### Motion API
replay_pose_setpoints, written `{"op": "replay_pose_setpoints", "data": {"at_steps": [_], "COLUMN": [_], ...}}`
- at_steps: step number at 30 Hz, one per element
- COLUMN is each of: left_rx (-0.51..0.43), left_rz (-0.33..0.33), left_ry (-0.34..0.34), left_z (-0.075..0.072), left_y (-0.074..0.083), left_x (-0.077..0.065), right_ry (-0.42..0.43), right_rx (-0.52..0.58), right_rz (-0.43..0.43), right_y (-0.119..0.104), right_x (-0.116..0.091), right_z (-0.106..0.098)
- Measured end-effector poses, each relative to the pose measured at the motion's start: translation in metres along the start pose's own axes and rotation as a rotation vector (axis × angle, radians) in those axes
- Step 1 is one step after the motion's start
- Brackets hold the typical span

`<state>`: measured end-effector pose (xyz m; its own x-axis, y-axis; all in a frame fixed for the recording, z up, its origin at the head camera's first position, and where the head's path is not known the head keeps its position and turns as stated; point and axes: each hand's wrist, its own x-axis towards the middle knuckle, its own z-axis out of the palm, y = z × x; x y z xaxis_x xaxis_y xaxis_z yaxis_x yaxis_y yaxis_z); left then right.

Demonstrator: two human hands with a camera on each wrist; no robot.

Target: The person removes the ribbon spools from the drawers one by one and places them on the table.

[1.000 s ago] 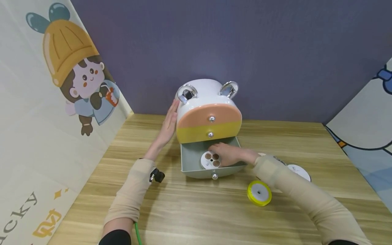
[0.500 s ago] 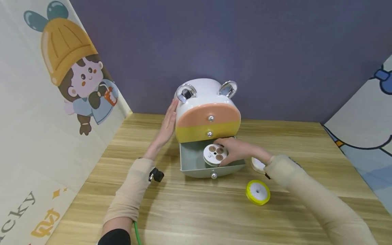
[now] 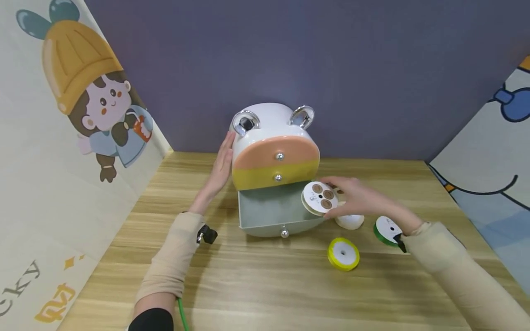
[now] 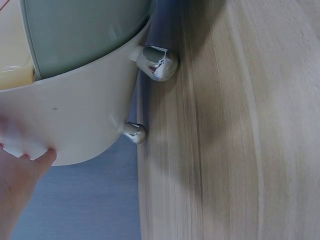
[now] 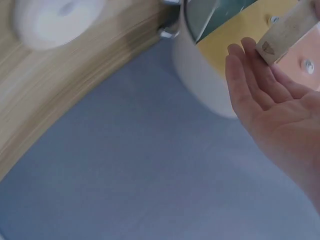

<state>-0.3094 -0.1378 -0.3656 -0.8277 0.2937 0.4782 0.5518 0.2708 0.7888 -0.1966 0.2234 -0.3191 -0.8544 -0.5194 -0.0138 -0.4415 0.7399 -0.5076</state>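
A white cartoon-animal drawer box (image 3: 269,120) with silver ears stands against the back wall. Its lowest drawer (image 3: 265,207), pale green, is pulled out, and nothing lies on the visible part of its floor. My left hand (image 3: 220,169) rests with fairly straight fingers along the box's left side; the left wrist view has its fingertips (image 4: 47,157) on the white wall. Between thumb and fingers, my right hand (image 3: 358,197) grips a cream ribbon spool (image 3: 319,197) with brown circles on its label, over the drawer's right edge. The right wrist view shows the spool's pale rim (image 5: 287,35).
On the wooden table (image 3: 248,285), right of the drawer, lie a yellow ribbon spool (image 3: 343,254), a white spool (image 3: 350,222) and a green-edged spool (image 3: 387,230). A dark wall (image 3: 372,69) closes off the back. Printed panels stand at both sides.
My right hand has lifted the cream ribbon spool off the drawer floor and carried it right, to the drawer's edge. The left hand stays on the box. The view has shifted slightly.
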Motion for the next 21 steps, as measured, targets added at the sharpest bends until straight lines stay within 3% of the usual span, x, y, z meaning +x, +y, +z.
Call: {"op": "replay_pose_setpoints", "data": {"at_steps": [8, 17, 21], "left_rx": [0.007, 0.012, 0.013], "left_rz": [0.000, 0.002, 0.013], "left_ry": [-0.013, 0.000, 0.011], "left_z": [0.001, 0.001, 0.003], "left_y": [-0.001, -0.001, -0.022], "left_x": [0.000, -0.001, 0.004], "right_ry": [0.071, 0.215, 0.228], "right_rx": [-0.020, -0.159, -0.151], "right_rz": [0.110, 0.195, 0.242], "right_y": [0.018, 0.049, 0.058], "right_x": [-0.072, -0.142, -0.164], "right_z": [-0.009, 0.011, 0.027]}}
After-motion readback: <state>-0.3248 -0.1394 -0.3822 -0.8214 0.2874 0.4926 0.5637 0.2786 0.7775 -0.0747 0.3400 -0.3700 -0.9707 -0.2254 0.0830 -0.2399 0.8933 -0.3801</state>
